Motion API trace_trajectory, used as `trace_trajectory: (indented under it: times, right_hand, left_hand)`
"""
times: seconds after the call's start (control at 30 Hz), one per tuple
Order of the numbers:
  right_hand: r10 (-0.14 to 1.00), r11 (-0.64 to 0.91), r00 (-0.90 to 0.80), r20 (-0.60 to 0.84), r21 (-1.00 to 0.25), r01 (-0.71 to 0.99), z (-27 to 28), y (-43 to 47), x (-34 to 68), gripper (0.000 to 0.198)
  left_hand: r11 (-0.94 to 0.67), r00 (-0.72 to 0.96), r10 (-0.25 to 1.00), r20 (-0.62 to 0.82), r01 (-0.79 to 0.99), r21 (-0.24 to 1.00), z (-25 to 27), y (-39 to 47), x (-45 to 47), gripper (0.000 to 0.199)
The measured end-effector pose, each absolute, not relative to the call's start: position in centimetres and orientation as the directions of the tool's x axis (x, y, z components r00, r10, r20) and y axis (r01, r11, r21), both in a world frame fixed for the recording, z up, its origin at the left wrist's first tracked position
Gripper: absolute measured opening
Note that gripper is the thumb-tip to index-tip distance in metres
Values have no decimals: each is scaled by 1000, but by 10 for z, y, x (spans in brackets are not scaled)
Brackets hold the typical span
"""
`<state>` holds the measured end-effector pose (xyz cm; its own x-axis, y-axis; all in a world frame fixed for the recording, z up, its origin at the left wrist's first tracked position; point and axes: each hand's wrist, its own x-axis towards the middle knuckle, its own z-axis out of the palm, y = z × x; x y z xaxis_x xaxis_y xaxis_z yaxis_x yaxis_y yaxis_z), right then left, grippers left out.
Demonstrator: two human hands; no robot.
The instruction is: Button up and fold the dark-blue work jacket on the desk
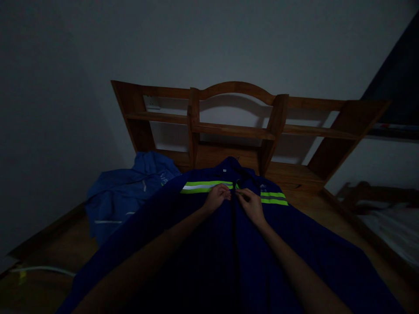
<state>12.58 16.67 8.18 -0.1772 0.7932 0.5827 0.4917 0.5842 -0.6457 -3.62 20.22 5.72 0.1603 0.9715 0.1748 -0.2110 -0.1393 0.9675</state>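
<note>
A dark blue work jacket [196, 226] lies spread out in front of me, its collar at the far end and its sleeves running out to both sides. Yellow-green reflective stripes [275, 198] cross its chest. At the front opening, just below the collar, my left hand [217, 197] is closed on the jacket's left-hand edge at the stripe. Beside it, my right hand [251, 205] pinches the other edge of the opening. The fingertips nearly meet; the dim light hides whether a zipper or a button lies between them.
A wooden shelf unit [234, 130] stands behind the jacket against the wall. A lighter blue garment [121, 192] lies crumpled at the left. The surface underneath is wooden [314, 209]. A pale cable [46, 269] shows at lower left, and a whitish cloth [393, 229] at far right.
</note>
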Motion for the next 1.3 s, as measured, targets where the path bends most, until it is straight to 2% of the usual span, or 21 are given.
trace_trajectory:
  times: [0.43,0.73,1.03,1.3]
  right_hand:
    - [751,648,-306,585,-565,511,80,166,124,25]
    - [751,647,-299,588,-566,512,80,166,125,23]
    - [791,598,-267,550,-607,524,81,165,125,16]
    - [793,597,-289,537,-588,545,77,167,124,16]
  left_hand:
    - [-295,233,928,291,-17,955,45,190,-44,26]
    - [-102,211,966,147,-208,973,54,185,-43,32]
    - [-86,215,967,132,-211,974,63,180,-44,24]
    - [-97,197,972,124,-144,985,62,180,-44,29]
